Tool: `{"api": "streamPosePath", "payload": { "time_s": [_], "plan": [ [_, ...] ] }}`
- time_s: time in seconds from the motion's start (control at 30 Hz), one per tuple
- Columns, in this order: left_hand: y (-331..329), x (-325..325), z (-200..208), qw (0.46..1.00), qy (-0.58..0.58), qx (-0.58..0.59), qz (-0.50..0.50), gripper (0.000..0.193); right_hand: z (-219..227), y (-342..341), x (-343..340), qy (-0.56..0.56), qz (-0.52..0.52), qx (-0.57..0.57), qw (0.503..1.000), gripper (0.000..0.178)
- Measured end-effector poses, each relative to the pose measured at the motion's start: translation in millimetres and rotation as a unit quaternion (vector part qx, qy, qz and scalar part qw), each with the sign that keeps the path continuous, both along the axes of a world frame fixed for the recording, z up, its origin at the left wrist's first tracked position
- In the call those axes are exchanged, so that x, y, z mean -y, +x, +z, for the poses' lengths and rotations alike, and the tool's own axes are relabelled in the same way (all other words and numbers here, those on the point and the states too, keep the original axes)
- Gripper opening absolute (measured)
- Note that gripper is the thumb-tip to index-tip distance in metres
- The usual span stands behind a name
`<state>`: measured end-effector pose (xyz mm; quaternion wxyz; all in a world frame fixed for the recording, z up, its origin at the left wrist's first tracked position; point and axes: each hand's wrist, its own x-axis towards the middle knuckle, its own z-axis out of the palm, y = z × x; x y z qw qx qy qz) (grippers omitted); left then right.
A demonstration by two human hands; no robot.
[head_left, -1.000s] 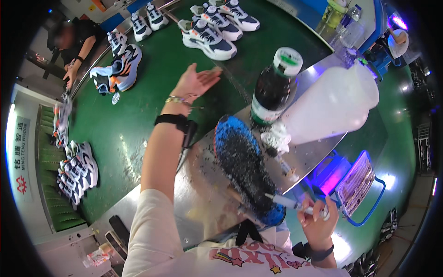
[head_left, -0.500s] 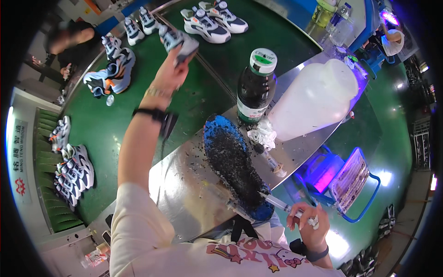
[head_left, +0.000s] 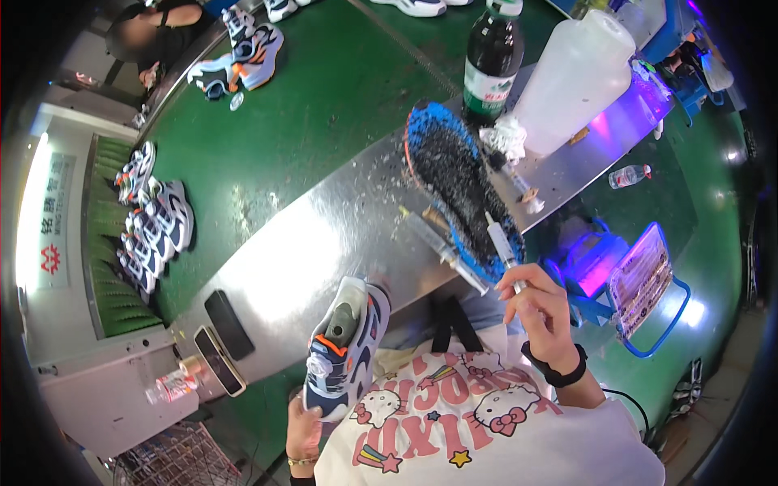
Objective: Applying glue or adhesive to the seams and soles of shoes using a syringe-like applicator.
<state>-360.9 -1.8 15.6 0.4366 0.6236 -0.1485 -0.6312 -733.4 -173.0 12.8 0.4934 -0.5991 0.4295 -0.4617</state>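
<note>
In my left hand [head_left: 304, 429] is a white, navy and grey sneaker [head_left: 347, 344], gripped at its toe end close to my body. My right hand [head_left: 539, 312] is closed around a clear syringe [head_left: 501, 241], whose tip points at a blue insole [head_left: 462, 174] thickly covered with black crumbs. A second syringe [head_left: 442, 247] lies on the metal table beside the insole's near edge. Another short syringe [head_left: 523, 188] rests on the insole's right side, next to a crumpled white tissue [head_left: 504, 139].
A dark bottle [head_left: 492, 69] and a large white plastic jug [head_left: 575, 81] stand beyond the insole. Phones [head_left: 219, 356] lie at the table's left end. Rows of sneakers [head_left: 158, 227] sit at the left; a person [head_left: 154, 36] is at far left. A blue chair [head_left: 644, 292] stands at right.
My left hand has brought a sneaker from the far side of the green table back to my body. My view has shifted. The right hand still holds the syringe by the insole.
</note>
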Motion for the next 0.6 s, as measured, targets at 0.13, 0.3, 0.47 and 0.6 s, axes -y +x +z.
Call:
{"api": "streamPosePath", "payload": {
  "time_s": [0.13,0.3,0.47,0.6],
  "plan": [
    [30,-8,11,0.969,-0.011,0.247,0.025,0.033,2,10,-11,-0.020,0.009,-0.035,0.999,0.019],
    [23,98,12,0.912,-0.126,0.373,0.119,0.032,7,19,-36,0.016,-0.014,-0.021,1.000,0.024],
    [-35,191,8,0.883,-0.407,0.233,0.012,0.030,11,12,-43,0.009,0.013,-0.030,0.999,0.038],
    [-71,210,5,0.860,-0.470,0.171,-0.104,0.038,37,17,-33,0.005,0.021,0.059,0.998,0.071]
  ]
}}
